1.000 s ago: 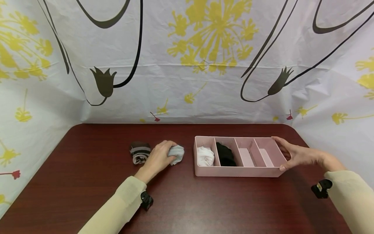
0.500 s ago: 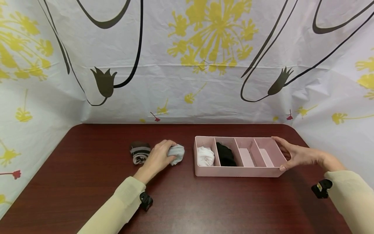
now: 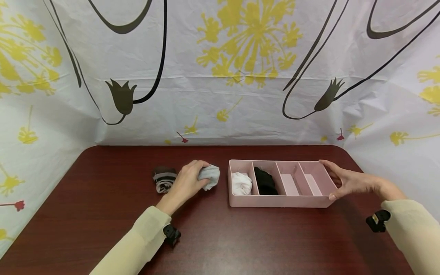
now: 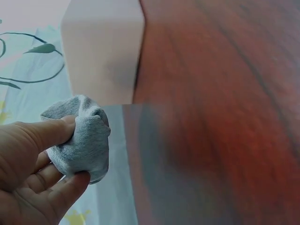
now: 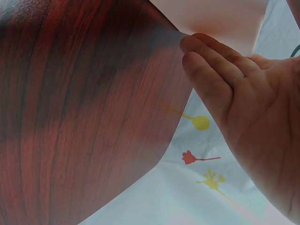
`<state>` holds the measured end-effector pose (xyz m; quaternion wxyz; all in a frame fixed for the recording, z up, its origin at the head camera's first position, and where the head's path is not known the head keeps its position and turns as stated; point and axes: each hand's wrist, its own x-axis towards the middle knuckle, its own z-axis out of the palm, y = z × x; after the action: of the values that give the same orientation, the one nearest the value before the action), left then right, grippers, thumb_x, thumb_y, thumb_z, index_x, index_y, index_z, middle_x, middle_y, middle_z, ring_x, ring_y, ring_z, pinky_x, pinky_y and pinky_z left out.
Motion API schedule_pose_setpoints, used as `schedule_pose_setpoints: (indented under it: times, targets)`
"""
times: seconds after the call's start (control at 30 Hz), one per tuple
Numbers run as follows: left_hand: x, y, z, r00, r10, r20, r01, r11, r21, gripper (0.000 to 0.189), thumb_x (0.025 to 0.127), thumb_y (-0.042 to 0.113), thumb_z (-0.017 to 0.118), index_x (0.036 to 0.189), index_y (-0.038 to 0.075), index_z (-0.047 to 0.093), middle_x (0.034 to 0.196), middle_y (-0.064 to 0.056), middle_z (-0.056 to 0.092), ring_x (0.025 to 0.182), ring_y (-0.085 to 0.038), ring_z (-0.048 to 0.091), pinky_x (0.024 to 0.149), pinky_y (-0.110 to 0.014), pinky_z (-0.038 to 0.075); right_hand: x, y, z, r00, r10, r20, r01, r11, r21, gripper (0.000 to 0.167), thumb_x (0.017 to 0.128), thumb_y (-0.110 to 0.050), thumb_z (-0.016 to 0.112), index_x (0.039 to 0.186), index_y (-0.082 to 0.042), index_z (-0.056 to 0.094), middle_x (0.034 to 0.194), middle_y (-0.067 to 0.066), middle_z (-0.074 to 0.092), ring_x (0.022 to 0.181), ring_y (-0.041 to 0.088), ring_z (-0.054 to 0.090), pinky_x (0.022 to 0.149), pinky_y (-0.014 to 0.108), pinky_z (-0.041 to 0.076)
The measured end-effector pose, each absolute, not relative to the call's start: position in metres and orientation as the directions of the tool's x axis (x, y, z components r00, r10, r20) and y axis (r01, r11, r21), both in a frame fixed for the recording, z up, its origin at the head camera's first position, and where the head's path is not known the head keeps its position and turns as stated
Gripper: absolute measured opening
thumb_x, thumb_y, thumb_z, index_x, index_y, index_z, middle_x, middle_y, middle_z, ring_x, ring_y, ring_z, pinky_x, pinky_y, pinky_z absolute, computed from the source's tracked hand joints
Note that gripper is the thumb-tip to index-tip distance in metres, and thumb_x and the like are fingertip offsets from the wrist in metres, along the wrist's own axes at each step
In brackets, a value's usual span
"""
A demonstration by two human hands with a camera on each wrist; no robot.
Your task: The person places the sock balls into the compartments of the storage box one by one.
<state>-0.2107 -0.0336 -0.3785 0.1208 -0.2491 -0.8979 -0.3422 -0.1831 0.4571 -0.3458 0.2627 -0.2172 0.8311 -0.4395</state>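
Observation:
My left hand (image 3: 185, 184) pinches a rolled light-grey sock (image 3: 211, 177) between thumb and fingers, left of a pink divided box (image 3: 280, 201). In the left wrist view the grey sock (image 4: 86, 145) is bunched into a ball, thumb on one side and fingertips under it. At the box's right end, my right hand (image 3: 355, 184) holds the box, thumb at the front corner and fingers at the back corner. A white rolled sock (image 3: 241, 184) fills the leftmost compartment and a black one (image 3: 265, 182) the second. The two right-hand compartments hold nothing.
A brown striped rolled sock (image 3: 165, 181) lies on the dark red wooden table (image 3: 213, 236), just left of my left hand. A white patterned sheet (image 3: 192, 99) hangs behind the table and along its sides.
The grey sock, in my left hand, has risen and shifted slightly right towards the box. My right hand and the box stay as they were.

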Motion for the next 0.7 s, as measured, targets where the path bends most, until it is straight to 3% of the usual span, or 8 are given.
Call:
schedule_pose_setpoints:
  times: [0.4, 0.7]
  targets:
    - [-0.21, -0.007, -0.358, -0.799, 0.391, 0.458, 0.601, 0.548, 0.581, 0.037, 0.075, 0.013, 0.079, 0.109, 0.008, 0.065, 0.1, -0.006, 0.066, 0.085, -0.019, 0.06, 0.074, -0.034, 0.05, -0.183, 0.458, -0.348, -0.755, -0.612, -0.236, -0.149, 0.51, -0.847, 0.104, 0.081, 0.003, 0.067, 0.149, -0.022, -0.007, 0.134, -0.021, 0.027, 0.118, -0.018, 0.034, 0.087, 0.019, 0.046]
    - [-0.211, 0.025, -0.346, -0.75, 0.432, 0.5, 0.661, 0.485, 0.572, 0.037, 0.075, 0.014, 0.079, 0.108, 0.009, 0.066, 0.099, -0.004, 0.066, 0.087, -0.016, 0.06, 0.075, -0.03, 0.049, -0.183, 0.457, -0.346, -0.768, -0.591, -0.246, -0.133, 0.522, -0.842, 0.105, 0.08, 0.001, 0.069, 0.149, -0.015, -0.008, 0.137, -0.007, 0.026, 0.118, -0.016, 0.036, 0.088, 0.02, 0.046]
